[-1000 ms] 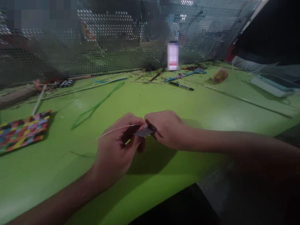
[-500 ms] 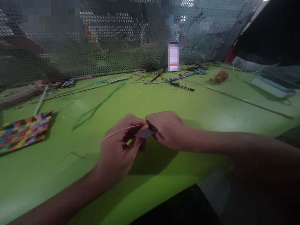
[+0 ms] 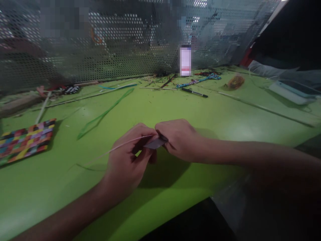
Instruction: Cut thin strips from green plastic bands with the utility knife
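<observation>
A small grey piece [image 3: 155, 143] sits between the left hand [image 3: 129, 154] and right hand [image 3: 179, 140], both clamped on it, over the table [image 3: 163, 108], toward its front edge. Near the back edge stands a lit phone [image 3: 185, 61], too blurred to read.

A glossy lime-green table [image 3: 160, 108] stretches across the view, paler where light falls at the right and lower left. Along its far edge stands a grey metal wall [image 3: 122, 55] full of small round holes, bright specks showing through. A black shape [image 3: 296, 36] fills the upper right corner.
</observation>
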{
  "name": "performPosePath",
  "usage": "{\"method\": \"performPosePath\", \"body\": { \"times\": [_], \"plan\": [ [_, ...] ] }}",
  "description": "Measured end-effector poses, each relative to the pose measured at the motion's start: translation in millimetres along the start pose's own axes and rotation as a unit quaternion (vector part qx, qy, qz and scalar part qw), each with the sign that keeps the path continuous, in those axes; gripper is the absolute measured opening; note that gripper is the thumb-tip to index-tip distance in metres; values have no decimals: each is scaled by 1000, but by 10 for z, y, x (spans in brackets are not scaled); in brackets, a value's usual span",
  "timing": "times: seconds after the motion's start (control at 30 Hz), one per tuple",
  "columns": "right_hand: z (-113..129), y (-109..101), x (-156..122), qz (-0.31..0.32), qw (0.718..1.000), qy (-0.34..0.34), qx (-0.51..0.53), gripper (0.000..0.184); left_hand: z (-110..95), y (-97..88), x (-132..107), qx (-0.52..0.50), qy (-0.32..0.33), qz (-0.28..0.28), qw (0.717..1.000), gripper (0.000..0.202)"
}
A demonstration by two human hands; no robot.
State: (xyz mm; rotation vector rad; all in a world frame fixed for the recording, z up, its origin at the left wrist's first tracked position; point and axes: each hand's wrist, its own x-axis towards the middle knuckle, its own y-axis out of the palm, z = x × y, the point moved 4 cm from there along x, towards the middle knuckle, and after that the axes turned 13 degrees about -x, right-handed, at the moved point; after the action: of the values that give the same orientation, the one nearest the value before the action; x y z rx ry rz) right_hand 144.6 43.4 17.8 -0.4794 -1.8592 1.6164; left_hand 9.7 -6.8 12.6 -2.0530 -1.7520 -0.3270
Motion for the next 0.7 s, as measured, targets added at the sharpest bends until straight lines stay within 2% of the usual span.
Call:
{"method": "performPosePath", "body": {
  "times": [0.13,0.7],
  "plan": [
    [1,-3,8,12,1000,13,2,19,-8,3,-6,-11,3,-11,1000,26],
    [-11,-3,34,34,999,23,-6,19,13,5,6,7,17,-19,1000,23]
  ]
}}
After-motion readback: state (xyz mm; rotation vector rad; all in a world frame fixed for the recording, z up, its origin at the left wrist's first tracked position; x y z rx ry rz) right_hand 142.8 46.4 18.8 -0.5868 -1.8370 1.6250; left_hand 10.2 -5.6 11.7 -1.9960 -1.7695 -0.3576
